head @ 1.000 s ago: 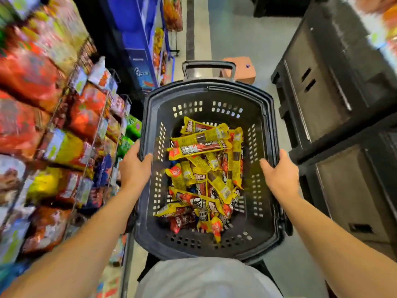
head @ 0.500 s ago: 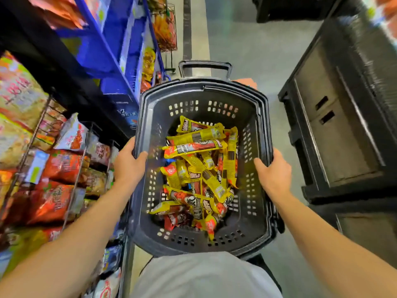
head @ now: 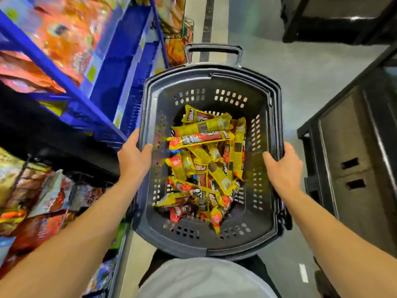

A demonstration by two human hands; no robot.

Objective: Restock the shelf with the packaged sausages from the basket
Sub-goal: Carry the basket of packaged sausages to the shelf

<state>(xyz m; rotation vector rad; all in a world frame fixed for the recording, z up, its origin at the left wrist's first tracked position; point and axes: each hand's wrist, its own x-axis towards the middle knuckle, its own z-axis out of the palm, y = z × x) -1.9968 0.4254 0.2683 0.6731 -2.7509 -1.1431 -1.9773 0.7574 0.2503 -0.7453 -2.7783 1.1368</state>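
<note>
Shelves (head: 120, 89) of snack bags line the left. Beside them a dark basket (head: 214, 246) holds a loose heap of yellow and red sausage packets (head: 204, 166). Left hand (head: 134, 157) and right hand (head: 284, 166) grip its side rims.

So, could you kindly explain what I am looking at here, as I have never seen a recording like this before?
There is no machine: a person wears a camera on the head, looking forward and down at their own bare arms. The left hand and the right hand each grip a side rim of a dark plastic basket. Inside lies a loose heap of yellow and red packaged sausages. To the person's left stand store shelves with blurred snack packets; to the right are dark crates on the grey floor. No sausage is in either hand yet.
</note>
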